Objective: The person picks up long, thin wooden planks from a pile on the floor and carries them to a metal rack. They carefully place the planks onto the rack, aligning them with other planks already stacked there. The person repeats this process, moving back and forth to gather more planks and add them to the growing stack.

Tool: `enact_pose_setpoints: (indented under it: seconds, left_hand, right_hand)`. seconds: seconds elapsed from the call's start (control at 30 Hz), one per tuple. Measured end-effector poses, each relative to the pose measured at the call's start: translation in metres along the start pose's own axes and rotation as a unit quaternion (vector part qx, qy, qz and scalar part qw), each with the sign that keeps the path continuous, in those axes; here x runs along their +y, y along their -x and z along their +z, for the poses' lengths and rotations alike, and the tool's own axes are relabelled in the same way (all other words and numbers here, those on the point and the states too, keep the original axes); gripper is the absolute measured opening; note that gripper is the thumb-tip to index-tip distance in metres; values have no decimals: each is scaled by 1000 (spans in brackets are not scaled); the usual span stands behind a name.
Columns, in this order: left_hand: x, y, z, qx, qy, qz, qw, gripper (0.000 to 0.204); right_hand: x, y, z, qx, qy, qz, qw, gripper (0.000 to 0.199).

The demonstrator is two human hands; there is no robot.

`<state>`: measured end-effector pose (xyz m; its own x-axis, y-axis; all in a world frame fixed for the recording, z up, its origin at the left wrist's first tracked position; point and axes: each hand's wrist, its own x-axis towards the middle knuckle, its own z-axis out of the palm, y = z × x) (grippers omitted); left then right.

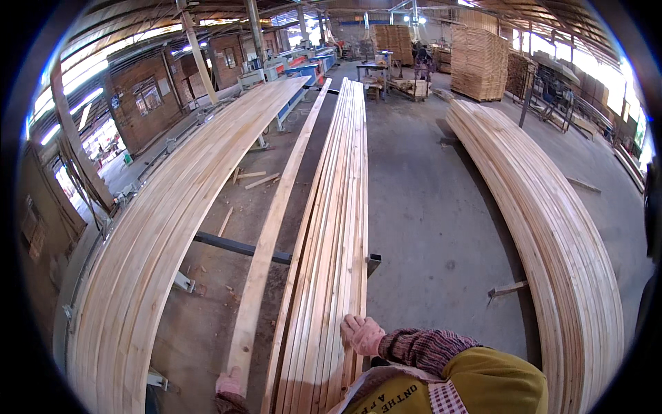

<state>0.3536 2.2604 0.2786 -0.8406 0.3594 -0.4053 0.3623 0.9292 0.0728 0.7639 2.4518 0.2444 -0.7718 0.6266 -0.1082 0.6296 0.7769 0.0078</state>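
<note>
A long single wooden board runs away from me, apart from a bundle to its right. My left hand is closed on the near part of its left edge; some of the fingers are hidden. The bundle of narrow wooden boards lies lengthwise in front of me, many standing on edge side by side. At the bundle's right side, my right hand is closed over the outermost boards, fingers bent on their top edges. A dark metal crossbar passes beneath the single board and the bundle.
Wide joined boards lie on a rack to the left. A tall stack of long boards stands on the right. Wood offcuts litter the floor. Blue machinery and stacked timber stand farther back.
</note>
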Motion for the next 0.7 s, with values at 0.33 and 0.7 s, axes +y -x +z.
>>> enact_pose_setpoints:
  seconds: [0.33,0.7]
  left_hand:
    - [8,60,34,39,30,21,999,57]
    - [37,104,22,197,-203,185,941,32]
  right_hand:
    - [1,-2,11,8,0,2,1000,63]
    - [-1,-2,10,-28,-28,20,999,71]
